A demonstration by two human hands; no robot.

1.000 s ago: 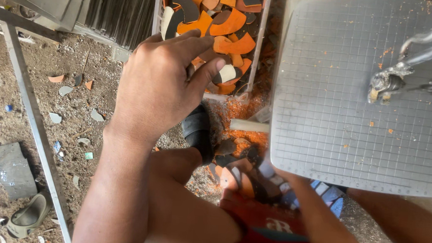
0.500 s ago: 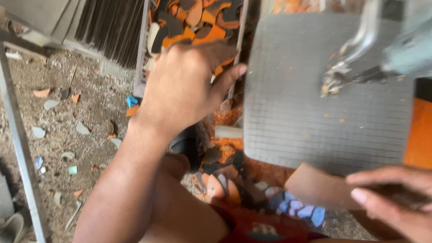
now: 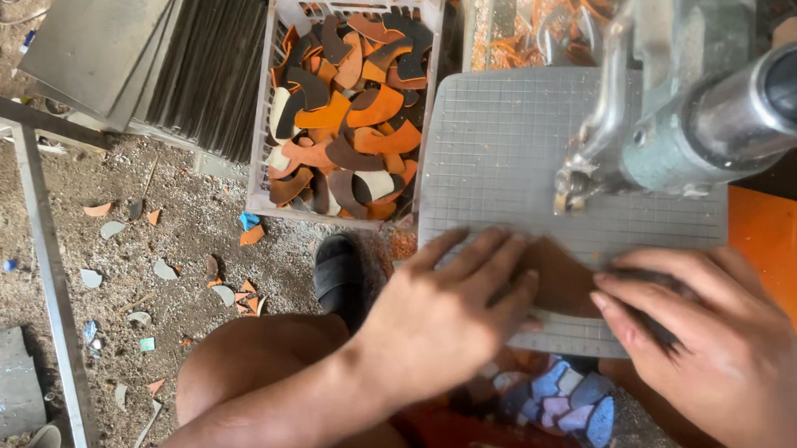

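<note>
Since the earlier frame, the left hand (image 3: 452,322) had come away from the crate (image 3: 277,109) of cut pieces and dropped onto the gridded work table (image 3: 503,139), and the right hand (image 3: 719,345) had moved in from the lower right edge to meet it. Both hands lay palm down with fingers spread and nearly flat, pressing on a brown sheet piece (image 3: 559,278) that rested on the near edge of the table, just below the machine's cutting head (image 3: 568,189). Neither hand gripped the piece; each pinned it from above, the left on its left part, the right on its right part. The piece sat between the hands, mostly covered by them.

For a clean result, pressure judged necessary was even and downward, so the sheet stayed flat against the grid. Fingertips were best kept to either side of the line under the cutting head, never ahead of it. Feeding should be slow and guided by both hands together.

Beyond the table stood the white crate holding orange, brown, black and cream curved offcuts. Left of it lay stacked grey sheets (image 3: 108,36). Scraps (image 3: 231,288) littered the dirt floor (image 3: 35,223), and a black sandal (image 3: 339,274) showed near the knee.
</note>
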